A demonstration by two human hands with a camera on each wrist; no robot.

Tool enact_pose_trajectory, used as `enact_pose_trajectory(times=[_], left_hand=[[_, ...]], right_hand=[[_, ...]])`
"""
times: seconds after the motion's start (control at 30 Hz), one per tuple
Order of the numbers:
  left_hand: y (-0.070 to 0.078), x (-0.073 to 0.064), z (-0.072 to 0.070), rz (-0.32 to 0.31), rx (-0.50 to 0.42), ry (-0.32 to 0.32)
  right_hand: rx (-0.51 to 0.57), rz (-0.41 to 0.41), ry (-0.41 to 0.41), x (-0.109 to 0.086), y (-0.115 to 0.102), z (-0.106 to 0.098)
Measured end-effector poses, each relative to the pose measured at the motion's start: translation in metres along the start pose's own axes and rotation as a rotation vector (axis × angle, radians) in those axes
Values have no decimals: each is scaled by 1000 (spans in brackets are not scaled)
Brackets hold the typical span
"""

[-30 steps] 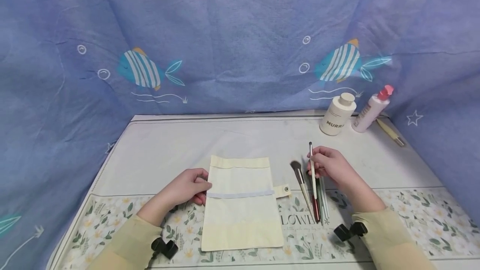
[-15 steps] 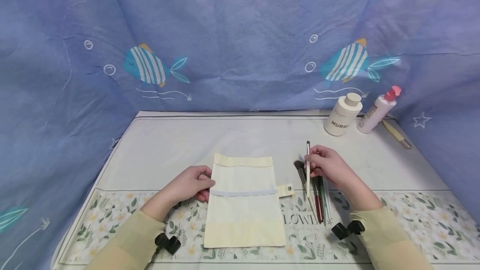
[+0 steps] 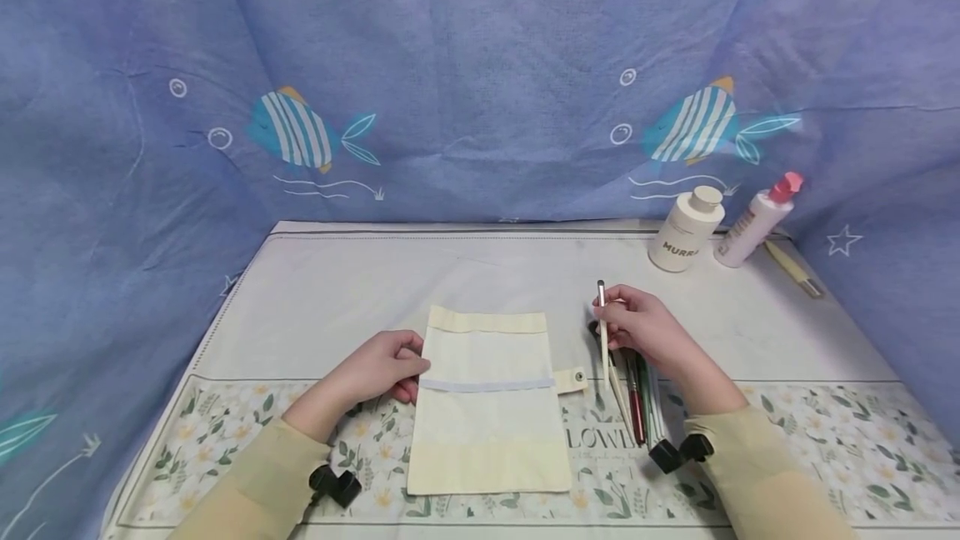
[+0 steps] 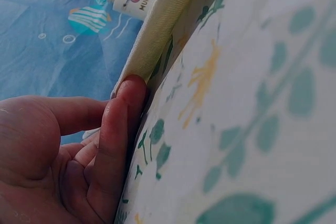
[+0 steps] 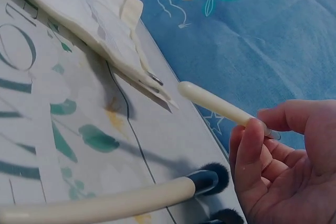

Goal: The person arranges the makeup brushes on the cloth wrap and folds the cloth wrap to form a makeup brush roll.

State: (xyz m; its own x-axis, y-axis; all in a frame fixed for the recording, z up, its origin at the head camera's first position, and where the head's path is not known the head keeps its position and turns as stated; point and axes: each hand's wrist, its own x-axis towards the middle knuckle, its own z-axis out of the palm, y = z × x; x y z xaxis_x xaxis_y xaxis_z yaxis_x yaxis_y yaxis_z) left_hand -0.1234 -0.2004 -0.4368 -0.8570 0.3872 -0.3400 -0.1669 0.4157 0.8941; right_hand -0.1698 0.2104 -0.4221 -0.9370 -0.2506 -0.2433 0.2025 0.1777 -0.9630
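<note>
A cream fabric brush roll [image 3: 487, 407] lies unfolded on the table, a grey elastic band across its middle and a snap tab [image 3: 573, 380] at its right edge. My left hand [image 3: 386, 367] pinches the roll's left edge between thumb and fingers, also visible in the left wrist view. Between thumb and fingertips, my right hand [image 3: 637, 322] holds a slim makeup brush [image 5: 220, 106] with a cream handle, near its metal ferrule. Several more brushes lie below that hand, among them a dark-bristled makeup brush [image 5: 157, 195] and a red-handled brush [image 3: 637, 415].
At the back right stand a white bottle [image 3: 681, 236] and a pink-capped pump bottle [image 3: 753, 223]. A cream-handled brush [image 3: 793, 267] lies beside them. A blue fish-print curtain [image 3: 465, 90] borders the table [image 3: 352, 282] at the back and sides.
My right hand has shifted left with the slim makeup brush, toward the roll and off the pile. The left hand keeps its hold on the roll's edge. The head view has shifted slightly.
</note>
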Motion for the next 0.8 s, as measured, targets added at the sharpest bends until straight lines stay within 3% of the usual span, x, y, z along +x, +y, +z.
enact_pose_trajectory(times=[0.8], left_hand=[[-1, -1, -1, 7, 11, 4]], right_hand=[[19, -8, 0, 11, -6, 17]])
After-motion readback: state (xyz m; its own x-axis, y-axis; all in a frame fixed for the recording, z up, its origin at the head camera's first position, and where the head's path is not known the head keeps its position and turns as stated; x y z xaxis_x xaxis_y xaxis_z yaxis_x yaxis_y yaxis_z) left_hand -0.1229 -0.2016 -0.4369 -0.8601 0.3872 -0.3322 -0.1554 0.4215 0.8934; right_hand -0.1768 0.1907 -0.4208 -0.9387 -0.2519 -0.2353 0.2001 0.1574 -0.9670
